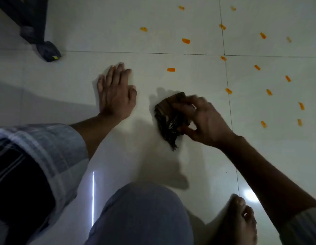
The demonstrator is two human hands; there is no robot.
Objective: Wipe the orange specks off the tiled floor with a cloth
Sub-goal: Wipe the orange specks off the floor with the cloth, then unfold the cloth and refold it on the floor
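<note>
At the far left corner of the floor a dark furniture leg stands on the tiles. Your left hand lies flat and spread on the floor, holding nothing. Just beside it, your right hand is closed around a bunched dark cloth, which seems to press on the tile, though blur makes contact uncertain. Orange specks are scattered from the middle to the right edge, the nearest one beyond the cloth. Your bare foot rests near the right corner.
</note>
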